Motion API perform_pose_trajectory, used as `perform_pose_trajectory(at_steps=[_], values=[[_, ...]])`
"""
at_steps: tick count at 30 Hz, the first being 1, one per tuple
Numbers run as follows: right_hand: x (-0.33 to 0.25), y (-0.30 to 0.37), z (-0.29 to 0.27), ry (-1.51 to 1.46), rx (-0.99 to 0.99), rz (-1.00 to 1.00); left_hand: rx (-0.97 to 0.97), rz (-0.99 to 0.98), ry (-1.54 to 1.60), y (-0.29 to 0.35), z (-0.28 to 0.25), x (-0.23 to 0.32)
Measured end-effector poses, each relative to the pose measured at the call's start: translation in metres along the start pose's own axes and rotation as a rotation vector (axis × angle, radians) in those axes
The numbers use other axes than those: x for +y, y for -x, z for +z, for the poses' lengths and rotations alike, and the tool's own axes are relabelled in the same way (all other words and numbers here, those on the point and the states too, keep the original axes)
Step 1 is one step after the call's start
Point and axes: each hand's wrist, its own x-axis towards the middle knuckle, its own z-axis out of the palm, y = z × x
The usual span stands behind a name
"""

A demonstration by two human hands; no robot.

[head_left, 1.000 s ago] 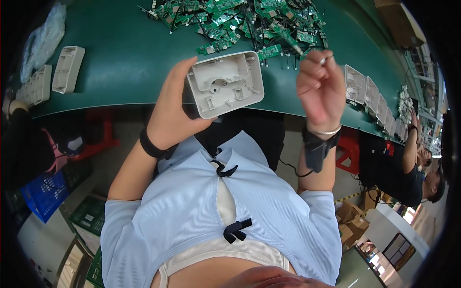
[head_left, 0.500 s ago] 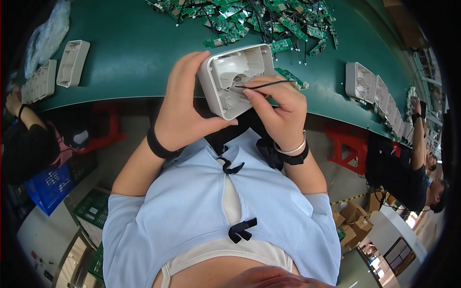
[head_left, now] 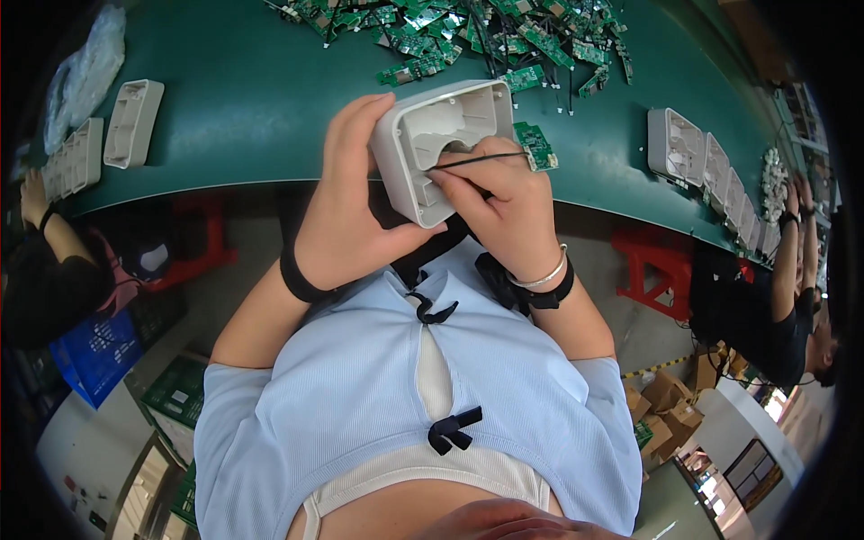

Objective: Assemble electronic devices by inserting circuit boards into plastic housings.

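My left hand [head_left: 335,211] grips a white plastic housing [head_left: 390,153] by its left side, fingers behind it and thumb along the lower edge. The open side of the housing faces me, showing molded walls, screw posts and a curved recess. Inside it, the closed fingers of my right hand [head_left: 508,202] pinch a thin black cable [head_left: 481,160] near its end; the fingertips are partly hidden. From there the cable runs right to a green circuit board [head_left: 537,148], which hangs beside the housing's right edge, next to my knuckles.
Many green circuit boards with black cables [head_left: 450,40] lie heaped at the back of the green table [head_left: 243,108]. White housings stand at the left [head_left: 133,124] and right [head_left: 675,148]. A plastic bag [head_left: 90,72] lies far left. Co-workers [head_left: 54,229] sit on both sides.
My right hand has moved left and deeper into the housing with the cable. The attached board has swung up into fuller view. At the far right, a co-worker's arms have shifted.
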Motion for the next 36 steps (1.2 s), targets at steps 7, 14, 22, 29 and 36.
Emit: perform_pose_trajectory(at_steps=[7,14,22,29,36], values=[[0.014,0.019,-0.020,0.069,0.021,-0.135,-0.067,-0.072,0.013,-0.004,-0.016,-0.004],[0.026,0.020,-0.022,-0.084,0.466,0.161,-0.112,-0.073,0.007,-0.007,-0.023,-0.012],[0.052,-0.002,-0.050,0.095,0.201,-0.116,-0.076,-0.067,0.059,-0.007,-0.020,-0.021],[-0.001,0.000,-0.053,0.129,-0.143,-0.325,-0.085,0.069,-0.368,-0.004,-0.018,-0.009],[0.004,0.013,-0.039,0.008,-0.202,-0.290,-0.049,-0.017,0.023,0.004,-0.005,-0.018]])
